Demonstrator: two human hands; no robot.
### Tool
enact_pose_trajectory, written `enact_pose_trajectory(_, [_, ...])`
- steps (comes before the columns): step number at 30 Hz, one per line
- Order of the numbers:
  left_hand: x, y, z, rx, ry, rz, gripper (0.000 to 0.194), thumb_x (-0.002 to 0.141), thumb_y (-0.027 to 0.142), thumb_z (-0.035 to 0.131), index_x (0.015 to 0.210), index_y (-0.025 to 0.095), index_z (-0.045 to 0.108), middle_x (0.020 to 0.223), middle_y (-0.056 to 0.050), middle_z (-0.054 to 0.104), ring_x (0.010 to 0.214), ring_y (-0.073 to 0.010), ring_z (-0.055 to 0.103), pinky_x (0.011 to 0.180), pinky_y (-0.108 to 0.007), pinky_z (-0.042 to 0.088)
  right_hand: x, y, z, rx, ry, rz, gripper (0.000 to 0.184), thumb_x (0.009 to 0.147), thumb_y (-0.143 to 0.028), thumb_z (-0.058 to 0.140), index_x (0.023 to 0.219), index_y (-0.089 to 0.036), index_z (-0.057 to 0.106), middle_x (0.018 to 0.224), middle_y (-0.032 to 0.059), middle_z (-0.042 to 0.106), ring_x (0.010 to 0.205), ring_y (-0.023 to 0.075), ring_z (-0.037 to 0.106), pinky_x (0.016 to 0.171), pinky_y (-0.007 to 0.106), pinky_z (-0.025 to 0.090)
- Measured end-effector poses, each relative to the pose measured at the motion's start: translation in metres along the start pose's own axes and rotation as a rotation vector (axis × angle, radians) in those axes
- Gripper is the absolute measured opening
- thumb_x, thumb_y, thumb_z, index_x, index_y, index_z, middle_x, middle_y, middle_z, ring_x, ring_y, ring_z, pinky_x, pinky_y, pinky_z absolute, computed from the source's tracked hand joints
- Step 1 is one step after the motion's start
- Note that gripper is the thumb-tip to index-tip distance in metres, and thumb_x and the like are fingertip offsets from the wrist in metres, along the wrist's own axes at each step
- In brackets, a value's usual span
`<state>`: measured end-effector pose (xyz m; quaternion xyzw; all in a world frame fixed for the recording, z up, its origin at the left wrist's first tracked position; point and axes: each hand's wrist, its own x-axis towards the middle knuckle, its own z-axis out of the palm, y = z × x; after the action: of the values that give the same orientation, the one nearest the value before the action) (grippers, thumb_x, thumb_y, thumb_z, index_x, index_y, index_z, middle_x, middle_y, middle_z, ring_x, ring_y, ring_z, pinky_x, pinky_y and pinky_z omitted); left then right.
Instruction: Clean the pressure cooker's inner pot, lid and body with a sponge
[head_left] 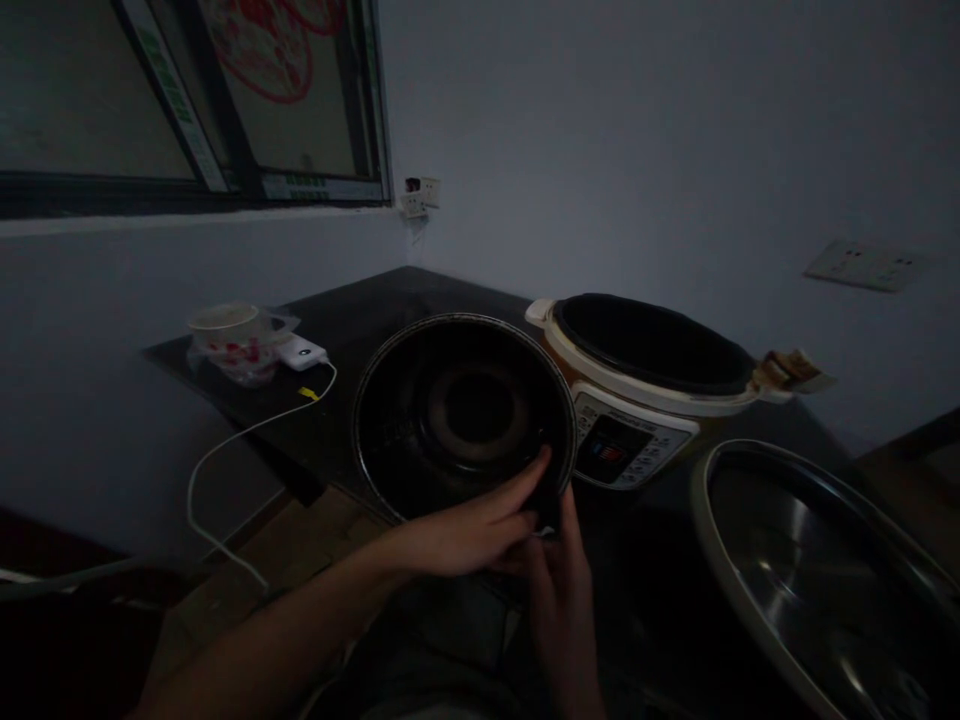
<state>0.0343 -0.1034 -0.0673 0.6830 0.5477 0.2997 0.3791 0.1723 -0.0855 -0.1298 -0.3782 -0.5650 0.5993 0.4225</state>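
A dark, round inner pot (397, 430) with a worn rim is tilted, its open mouth towards me. My left hand (472, 535) is closed on the near right part of the rim, a digit reaching over onto the inside wall. My right hand (559, 580) is beside it, fingers pressed against the outside of the same rim; its palm is partly hidden. Just behind the pot stands a white electric cooker (637, 390), open on top, with a control panel on its front. Its interior is too dark to make out.
A round lid (802, 560) with a pale rim lies at the right. On the dark table's (375, 305) left side are a bagged tub (232, 335) and a white plug block (302, 352), whose cord (225, 440) hangs over the edge. Wall sockets (859, 265) are at the right.
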Motion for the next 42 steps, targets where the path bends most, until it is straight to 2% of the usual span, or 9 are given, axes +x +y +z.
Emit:
enact_pose_trajectory(4, [-0.015,0.002,-0.005,0.037,-0.098,-0.026,0.063,0.096,0.029,0.031,0.151,0.014,0.007,0.159,-0.008,0.006,0.146,-0.0161,0.01,0.118,-0.039,0.015,-0.003,0.006,0.0,0.026,0.032,-0.037,0.09,0.08,-0.048,0.06,0.151,-0.014,0.017,0.106,0.011,0.072,0.074,0.0214,0.07,0.063,0.034,0.058])
enact_pose_trajectory(10, [-0.038,-0.003,-0.007,0.387,-0.174,-0.057,0.062,0.097,0.04,0.033,0.149,0.009,0.019,0.156,-0.015,0.018,0.143,-0.0211,0.021,0.116,-0.037,0.024,-0.005,0.005,0.0,0.104,0.026,0.063,0.095,0.081,-0.05,0.061,0.152,-0.013,0.009,0.081,0.0058,0.074,0.066,0.0212,0.07,0.06,0.033,0.058])
enact_pose_trajectory(18, [-0.06,-0.023,-0.028,0.729,-0.041,-0.06,0.052,0.094,0.049,0.041,0.134,0.018,0.052,0.133,-0.014,0.058,0.122,-0.0307,0.055,0.1,-0.043,0.044,-0.009,0.0,0.005,0.175,0.038,0.125,0.1,0.078,-0.052,0.065,0.152,-0.016,0.008,0.079,0.0063,0.074,0.061,0.024,0.071,0.061,0.038,0.061])
enact_pose_trajectory(21, [-0.057,-0.02,-0.03,0.627,-0.077,-0.029,0.058,0.092,0.054,0.041,0.138,0.018,0.047,0.137,-0.015,0.054,0.124,-0.0309,0.053,0.101,-0.042,0.044,-0.01,0.001,0.005,0.182,0.027,0.119,0.098,0.08,-0.051,0.064,0.152,-0.019,0.007,0.084,0.0064,0.074,0.061,0.0225,0.071,0.06,0.037,0.061])
enact_pose_trajectory(24, [-0.049,-0.016,-0.022,0.46,-0.148,-0.05,0.073,0.09,0.058,0.042,0.145,0.012,0.033,0.149,-0.02,0.034,0.137,-0.0312,0.036,0.109,-0.044,0.034,-0.01,0.005,0.002,0.158,0.007,0.125,0.098,0.08,-0.047,0.066,0.152,-0.02,0.005,0.083,0.005,0.074,0.065,0.0209,0.071,0.061,0.033,0.06])
enact_pose_trajectory(28, [-0.034,-0.01,-0.009,0.174,-0.18,-0.134,0.078,0.092,0.058,0.037,0.15,0.009,0.018,0.156,-0.019,0.015,0.144,-0.0284,0.018,0.116,-0.044,0.02,-0.014,0.016,-0.003,0.127,-0.001,0.095,0.091,0.081,-0.044,0.066,0.151,-0.021,0.013,0.106,0.01,0.072,0.081,0.021,0.072,0.069,0.032,0.06])
enact_pose_trajectory(34, [-0.016,0.013,0.002,-0.186,-0.002,-0.04,0.078,0.091,0.051,0.044,0.152,0.015,0.011,0.159,-0.013,0.014,0.146,-0.0285,0.012,0.118,-0.046,0.014,-0.017,0.026,-0.003,-0.014,0.037,-0.145,0.057,0.085,-0.034,0.061,0.14,-0.03,0.044,0.142,0.0063,0.05,0.129,0.0224,0.049,0.099,0.035,0.047])
enact_pose_trajectory(37, [-0.007,0.026,0.01,-0.34,0.132,0.011,0.072,0.09,0.048,0.048,0.149,0.015,0.023,0.155,-0.012,0.027,0.146,-0.0275,0.013,0.118,-0.045,0.008,-0.017,0.024,-0.005,-0.073,0.035,-0.151,0.055,0.086,-0.035,0.059,0.138,-0.027,0.046,0.132,0.0085,0.06,0.119,0.0225,0.057,0.094,0.034,0.05])
enact_pose_trajectory(42, [0.018,0.04,0.014,-0.794,0.371,0.068,0.053,0.089,0.047,0.051,0.134,0.019,0.049,0.141,-0.008,0.05,0.143,-0.0259,0.025,0.118,-0.04,0.012,-0.016,0.02,-0.008,-0.055,-0.007,-0.076,0.07,0.082,-0.039,0.064,0.144,-0.02,0.037,0.091,0.0066,0.074,0.079,0.0206,0.07,0.069,0.031,0.057])
